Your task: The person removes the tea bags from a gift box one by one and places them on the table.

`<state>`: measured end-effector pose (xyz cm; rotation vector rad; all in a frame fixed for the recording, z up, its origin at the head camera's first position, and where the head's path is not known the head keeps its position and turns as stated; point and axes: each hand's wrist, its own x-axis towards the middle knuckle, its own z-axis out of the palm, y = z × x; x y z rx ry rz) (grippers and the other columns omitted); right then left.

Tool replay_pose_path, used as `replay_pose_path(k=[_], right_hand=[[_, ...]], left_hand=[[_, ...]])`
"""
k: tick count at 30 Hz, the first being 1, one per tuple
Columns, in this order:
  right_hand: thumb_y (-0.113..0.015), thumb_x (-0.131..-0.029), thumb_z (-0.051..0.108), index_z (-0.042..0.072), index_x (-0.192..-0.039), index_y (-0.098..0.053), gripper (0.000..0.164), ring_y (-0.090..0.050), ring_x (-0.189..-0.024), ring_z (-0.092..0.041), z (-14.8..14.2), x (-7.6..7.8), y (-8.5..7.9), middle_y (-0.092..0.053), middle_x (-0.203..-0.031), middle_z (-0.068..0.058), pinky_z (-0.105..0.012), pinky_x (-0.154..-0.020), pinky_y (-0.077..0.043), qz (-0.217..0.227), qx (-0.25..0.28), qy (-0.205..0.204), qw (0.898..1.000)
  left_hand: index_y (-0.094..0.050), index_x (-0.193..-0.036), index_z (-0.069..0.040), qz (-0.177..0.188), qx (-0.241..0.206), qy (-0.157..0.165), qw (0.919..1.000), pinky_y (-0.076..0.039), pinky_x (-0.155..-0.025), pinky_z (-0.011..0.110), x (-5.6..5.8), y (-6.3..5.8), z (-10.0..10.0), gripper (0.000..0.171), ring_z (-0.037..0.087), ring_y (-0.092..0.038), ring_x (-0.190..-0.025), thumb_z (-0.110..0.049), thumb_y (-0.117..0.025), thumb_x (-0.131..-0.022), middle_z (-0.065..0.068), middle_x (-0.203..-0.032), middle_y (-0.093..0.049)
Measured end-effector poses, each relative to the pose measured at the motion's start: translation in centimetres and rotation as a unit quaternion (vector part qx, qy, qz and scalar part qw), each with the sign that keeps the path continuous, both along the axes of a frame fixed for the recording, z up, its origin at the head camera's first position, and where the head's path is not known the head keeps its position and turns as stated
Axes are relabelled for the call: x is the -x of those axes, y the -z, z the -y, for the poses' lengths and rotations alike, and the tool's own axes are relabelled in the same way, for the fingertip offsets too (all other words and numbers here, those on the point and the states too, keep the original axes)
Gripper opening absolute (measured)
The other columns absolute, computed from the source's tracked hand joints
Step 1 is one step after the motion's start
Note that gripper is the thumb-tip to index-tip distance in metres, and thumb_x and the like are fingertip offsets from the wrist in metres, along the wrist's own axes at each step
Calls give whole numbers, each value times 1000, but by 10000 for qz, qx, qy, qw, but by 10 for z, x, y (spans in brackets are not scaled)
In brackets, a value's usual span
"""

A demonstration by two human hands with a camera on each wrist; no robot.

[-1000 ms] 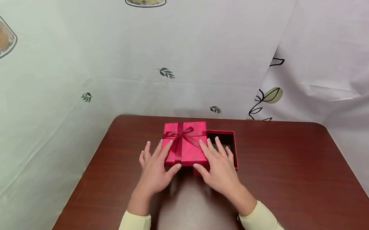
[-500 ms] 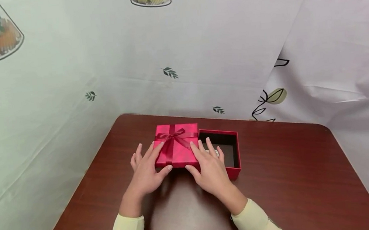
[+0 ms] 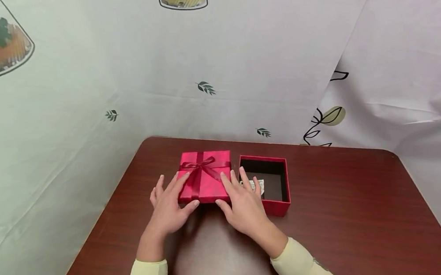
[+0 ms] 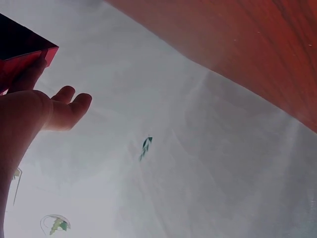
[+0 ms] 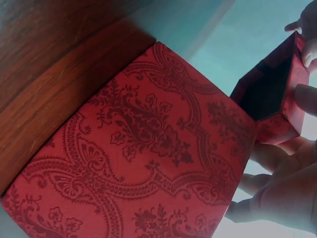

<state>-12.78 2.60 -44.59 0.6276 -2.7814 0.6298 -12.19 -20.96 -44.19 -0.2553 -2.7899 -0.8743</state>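
Both hands hold a red gift box lid (image 3: 209,189) with a dark red ribbon bow on top. My left hand (image 3: 168,211) grips its left side, thumb at the front edge. On the other side, my right hand (image 3: 245,208) has its thumb at the front and a finger along the right edge. The right wrist view shows the lid's (image 5: 290,111) dark hollow underside, raised beside the upper part of the box. The open red box base (image 3: 278,207) stands on the table just right of the lid, dark inside. A small white printed packet (image 3: 262,186) inside is partly hidden by the right fingers.
The brown wooden table (image 3: 344,218) extends on both sides of the box. Behind it hangs a white cloth backdrop (image 3: 150,73) with plant prints, close to the table's far edge.
Both hands have carried the lid left, away from above the box base. More of the base's inside and the white packet now show. The head view has shifted slightly.
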Motion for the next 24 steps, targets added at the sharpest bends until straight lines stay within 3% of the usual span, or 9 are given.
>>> replay_pose_path(k=[9, 24], right_hand=[[-65, -93, 47, 19, -156, -38, 74, -14, -148, -39, 11, 0, 6, -41, -154, -16, -66, -110, -10, -85, -499, 38, 9987], [-64, -93, 47, 18, -156, -37, 75, -12, -147, -45, 27, -2, 13, -41, -153, -18, -70, -107, -9, 88, -824, 164, 9964]], left_hand=[[-43, -152, -23, 140, -86, -67, 9998, -6, -103, 73, -1, 4, 9, 92, 46, -7, -144, -30, -88, -72, 18, -154, -38], [-43, -152, -22, 391, -157, -107, 9991, -5, -103, 73, 1, 11, 18, 92, 47, -8, -144, -27, -88, -72, 19, -155, -36]])
